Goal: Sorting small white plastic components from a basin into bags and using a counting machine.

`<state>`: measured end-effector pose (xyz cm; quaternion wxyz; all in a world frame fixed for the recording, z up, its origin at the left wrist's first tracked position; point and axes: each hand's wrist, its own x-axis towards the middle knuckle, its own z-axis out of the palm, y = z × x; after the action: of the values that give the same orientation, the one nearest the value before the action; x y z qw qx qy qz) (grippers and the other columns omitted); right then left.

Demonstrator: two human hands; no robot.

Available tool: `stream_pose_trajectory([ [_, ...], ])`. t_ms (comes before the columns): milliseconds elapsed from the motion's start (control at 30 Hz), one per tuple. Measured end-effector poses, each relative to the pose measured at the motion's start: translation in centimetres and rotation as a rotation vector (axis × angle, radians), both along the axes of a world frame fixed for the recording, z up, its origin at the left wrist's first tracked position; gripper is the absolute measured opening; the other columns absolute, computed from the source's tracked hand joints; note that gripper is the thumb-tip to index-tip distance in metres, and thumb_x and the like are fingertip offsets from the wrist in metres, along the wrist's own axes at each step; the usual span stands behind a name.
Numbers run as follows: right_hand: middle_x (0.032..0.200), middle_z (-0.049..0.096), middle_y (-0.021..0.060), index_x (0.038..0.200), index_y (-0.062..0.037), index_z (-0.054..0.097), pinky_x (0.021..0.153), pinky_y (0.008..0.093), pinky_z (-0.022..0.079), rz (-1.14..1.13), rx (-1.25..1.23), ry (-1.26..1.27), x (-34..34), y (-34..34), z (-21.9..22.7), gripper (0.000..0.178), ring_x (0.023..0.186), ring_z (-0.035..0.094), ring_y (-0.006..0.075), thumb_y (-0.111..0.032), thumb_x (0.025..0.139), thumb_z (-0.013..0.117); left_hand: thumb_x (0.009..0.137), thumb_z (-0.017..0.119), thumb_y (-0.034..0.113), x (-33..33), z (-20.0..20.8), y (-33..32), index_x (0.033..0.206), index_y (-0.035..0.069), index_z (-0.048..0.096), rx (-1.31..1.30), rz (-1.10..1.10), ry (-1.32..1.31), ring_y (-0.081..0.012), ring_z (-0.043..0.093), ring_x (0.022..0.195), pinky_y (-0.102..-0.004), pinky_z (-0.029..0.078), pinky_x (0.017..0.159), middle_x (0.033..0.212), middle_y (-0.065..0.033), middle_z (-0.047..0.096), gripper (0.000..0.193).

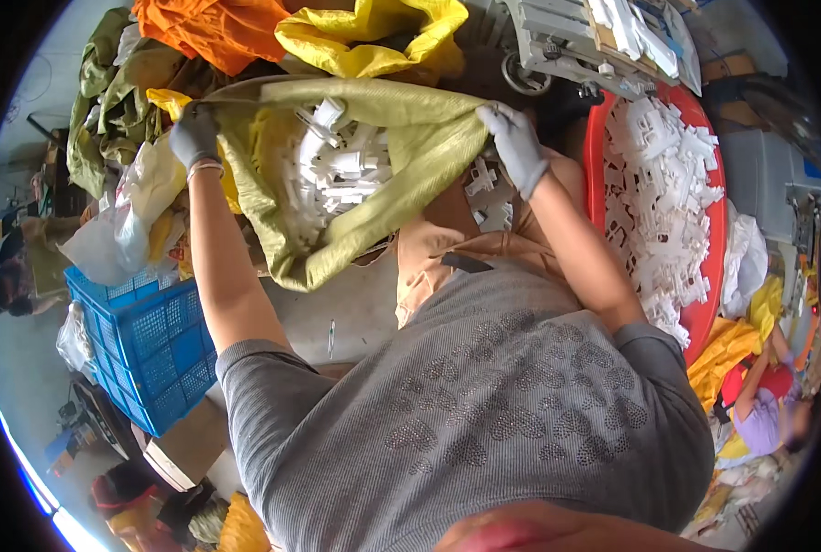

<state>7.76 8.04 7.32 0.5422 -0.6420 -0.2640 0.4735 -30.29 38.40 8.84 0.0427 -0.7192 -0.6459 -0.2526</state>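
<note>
An olive-green woven sack (438, 143) is spread wide in front of me, its mouth stretched between my two hands. Inside it lies a heap of white moulded plastic parts (341, 170). My left hand (195, 135), in a grey glove, is closed on the sack's rim at the left. At the right, my right hand (514, 147), gloved alike, grips the opposite rim. Both arms reach forward and apart. The sack's bottom is hidden beneath the parts and the folded rim.
A red tub (716, 258) heaped with white plastic parts stands close on my right. Left of me is a blue plastic crate (148, 354). Yellow (364, 41) and orange (213, 32) sacks lie beyond, beside a wheeled metal frame (558, 41). Other people are at both sides.
</note>
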Motion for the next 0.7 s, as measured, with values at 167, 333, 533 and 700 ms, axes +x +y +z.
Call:
stream_pose_trajectory([
  [167,0.067,0.057,-0.0002,0.089,-0.0046,0.065,0.061,0.025,0.042,0.083,0.1,-0.267,0.1,-2.9,-1.6,0.029,0.064,0.049,0.0062,-0.031,0.09,0.055,0.088,0.051,0.034,4.1,-1.4,3.1,0.104,0.013,0.067,0.07,-0.199,0.111,-0.0345,0.065,0.072,-0.0392,0.053,0.066,0.085,-0.0133,0.069,0.031],
  [333,0.099,0.063,0.0064,0.123,-0.0096,0.051,0.067,0.0276,0.05,0.405,-0.142,0.044,1.2,-7.1,-3.5,0.047,0.09,0.061,0.0157,-0.04,0.088,0.059,0.087,0.057,0.008,-6.8,-6.5,6.9,0.127,0.005,0.051,-0.184,-0.512,-0.438,-0.0233,0.059,0.094,-0.0302,0.05,0.083,0.116,-0.0118,0.059,0.04],
  [533,0.082,0.067,0.0061,0.103,-0.0104,0.065,0.066,0.0287,0.051,-0.085,-0.028,-0.493,9.3,-22.2,-9.0,0.026,0.07,0.063,0.0149,-0.032,0.089,0.058,0.091,0.053,0.016,7.3,-3.2,-5.8,0.128,-0.001,0.048,0.083,-0.418,-0.059,-0.0316,0.049,0.118,-0.0365,0.04,0.1,0.127,-0.0178,0.053,0.041],
  [700,0.086,0.066,0.0152,0.098,-0.0079,0.064,0.068,0.0397,0.051,-0.568,-0.505,-0.739,17.0,-30.3,-14.8,0.024,0.078,0.065,0.0311,-0.027,0.087,0.054,0.09,0.055,0.015,10.0,-3.4,-12.1,0.11,-0.004,0.062,0.119,-0.393,-0.185,-0.0243,0.062,0.101,-0.0318,0.049,0.088,0.115,-0.0138,0.062,0.028],
])
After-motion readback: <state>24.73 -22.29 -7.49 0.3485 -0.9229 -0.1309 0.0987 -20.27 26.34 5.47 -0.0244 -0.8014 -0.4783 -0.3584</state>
